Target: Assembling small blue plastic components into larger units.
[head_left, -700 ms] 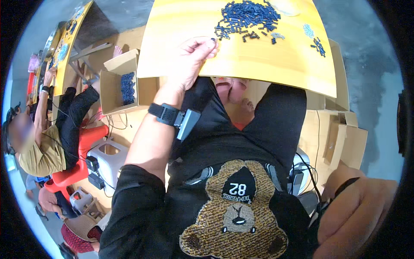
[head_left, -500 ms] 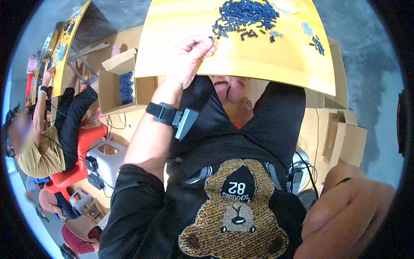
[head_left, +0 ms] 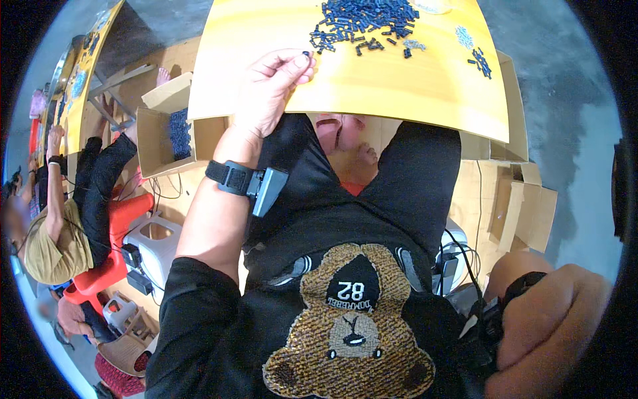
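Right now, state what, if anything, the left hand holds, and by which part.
The left hand pinches a small dark piece; which part is gripped cannot be told.

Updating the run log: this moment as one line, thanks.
left hand: pinching small dark piece; place: over yellow table; nearby: dark pile

One dark piece [head_left: 306, 53] is being held; two dark piles [head_left: 369, 16] and two pale clusters [head_left: 465, 37] are lying farther

White number [head_left: 350, 290], white lettering [head_left: 350, 303] on black shirt [head_left: 256, 342].
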